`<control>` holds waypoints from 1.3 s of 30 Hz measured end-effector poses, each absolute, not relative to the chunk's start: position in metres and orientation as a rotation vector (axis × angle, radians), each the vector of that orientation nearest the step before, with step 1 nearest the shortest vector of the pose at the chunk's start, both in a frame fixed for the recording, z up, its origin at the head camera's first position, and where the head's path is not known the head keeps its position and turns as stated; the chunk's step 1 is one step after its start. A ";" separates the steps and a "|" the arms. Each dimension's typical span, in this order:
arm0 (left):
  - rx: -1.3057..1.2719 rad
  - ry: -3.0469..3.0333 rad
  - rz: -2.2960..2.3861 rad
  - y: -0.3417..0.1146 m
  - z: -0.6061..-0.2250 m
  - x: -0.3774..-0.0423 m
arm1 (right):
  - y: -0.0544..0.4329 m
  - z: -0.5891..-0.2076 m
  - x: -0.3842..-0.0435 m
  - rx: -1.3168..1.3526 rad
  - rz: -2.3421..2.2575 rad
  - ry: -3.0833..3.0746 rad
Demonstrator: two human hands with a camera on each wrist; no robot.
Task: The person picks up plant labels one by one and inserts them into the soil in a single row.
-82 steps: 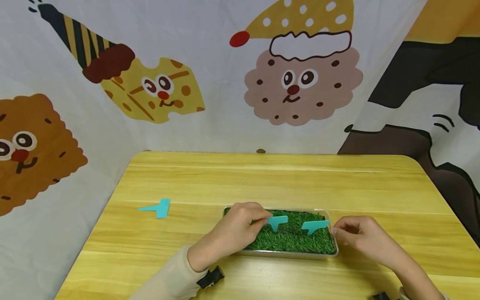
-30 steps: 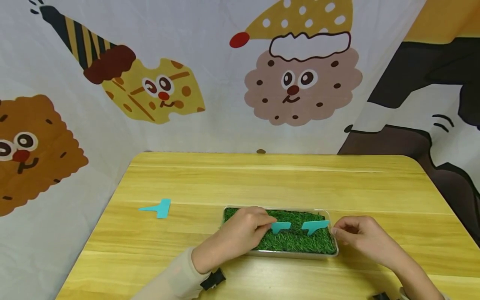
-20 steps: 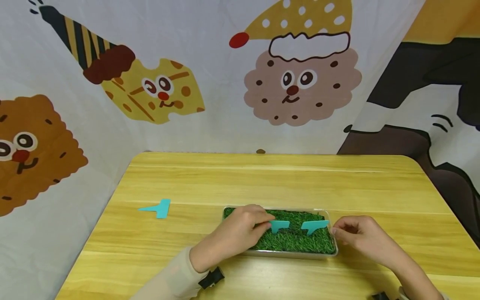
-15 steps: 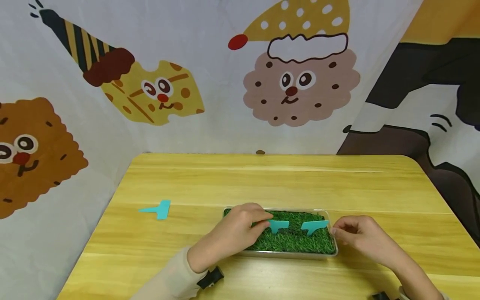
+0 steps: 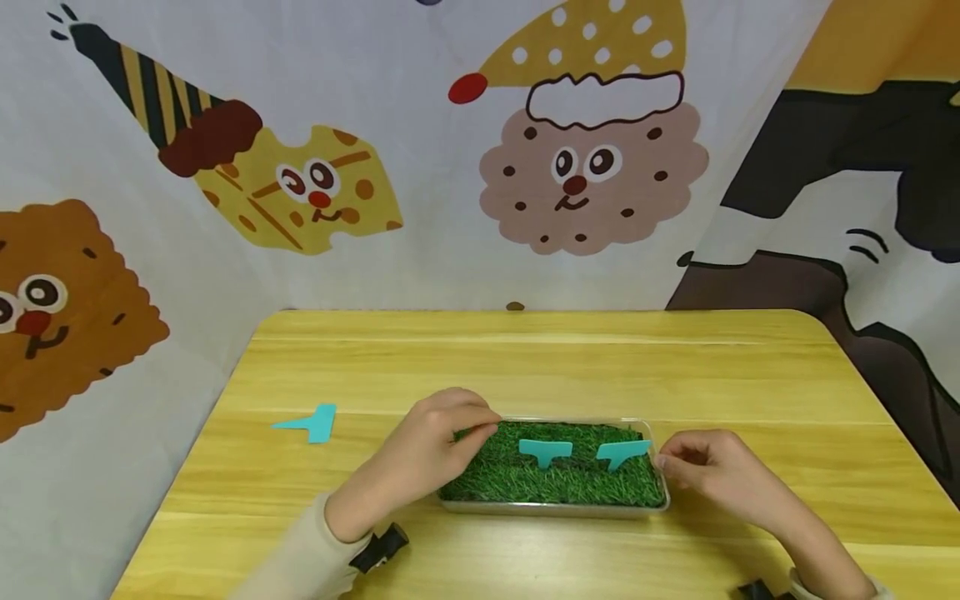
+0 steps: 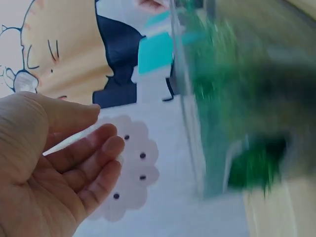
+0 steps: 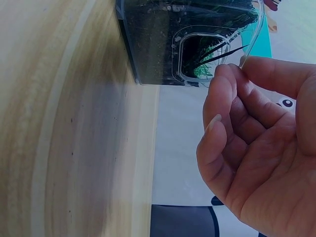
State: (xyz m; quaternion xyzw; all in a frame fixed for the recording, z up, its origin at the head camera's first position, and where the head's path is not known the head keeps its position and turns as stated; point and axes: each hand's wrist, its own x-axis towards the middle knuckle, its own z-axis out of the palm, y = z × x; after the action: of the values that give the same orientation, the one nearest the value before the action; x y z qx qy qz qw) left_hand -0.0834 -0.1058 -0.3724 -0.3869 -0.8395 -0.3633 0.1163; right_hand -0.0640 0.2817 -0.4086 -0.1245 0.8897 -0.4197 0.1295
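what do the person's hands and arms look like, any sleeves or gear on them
The left hand and right hand are bare, without gloves. A plain cream-beige left sleeve ends at the wrist, with a small black device beside the cuff. Of the right sleeve, only a similar pale edge shows, near another black piece.

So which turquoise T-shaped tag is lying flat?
The leftmost turquoise T-shaped tag, flat on the yellow wood-grain table; the middle tag and right tag stand in the green artificial grass.
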 end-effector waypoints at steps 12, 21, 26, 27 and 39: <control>-1.110 -2.390 -0.852 -0.153 -0.370 -0.094 | 0.282 -0.409 -0.065 -0.373 -1.255 2.561; -0.947 -2.654 -0.743 -0.192 -0.371 -0.099 | 0.282 -0.407 -0.065 -0.320 -1.245 2.558; -0.826 -2.872 -0.687 -0.215 -0.367 -0.102 | 0.282 -0.409 -0.065 -0.345 -1.268 2.533; -0.807 -2.889 -0.687 -0.220 -0.367 -0.103 | 0.282 -0.409 -0.065 -0.351 -1.271 2.531; -0.664 -3.048 -0.779 -0.261 -0.384 -0.116 | 0.283 -0.409 -0.065 -0.342 -1.270 2.541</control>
State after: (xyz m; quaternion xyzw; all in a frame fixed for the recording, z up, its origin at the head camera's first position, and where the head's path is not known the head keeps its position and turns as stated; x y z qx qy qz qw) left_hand -0.1163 -0.2614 -0.3840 -0.2063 -0.9473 -0.2422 -0.0370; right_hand -0.0650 0.2826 -0.4092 -0.1183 0.8794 -0.4395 0.1399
